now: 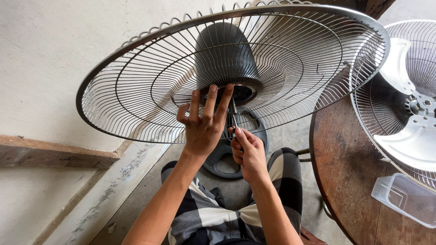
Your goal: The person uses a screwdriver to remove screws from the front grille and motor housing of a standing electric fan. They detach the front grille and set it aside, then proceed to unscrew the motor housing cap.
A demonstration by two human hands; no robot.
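A round wire fan guard (136, 90) with a dark grey motor housing (225, 52) behind it is tilted in front of me. My left hand (203, 122) reaches up with its fingers spread against the black hub at the guard's middle (243, 93). My right hand (247, 152), just below, grips a thin metal tool, apparently a screwdriver (234, 115), whose tip points up at the hub. The fan's dark round base (222, 161) lies on the floor under my hands.
A round wooden table (349, 172) stands at the right. On it lie a second fan guard with white blades (411, 100) and a clear plastic container (406, 197). A pale wall with a ledge (54, 154) is on the left. My checked trousers (204, 213) show below.
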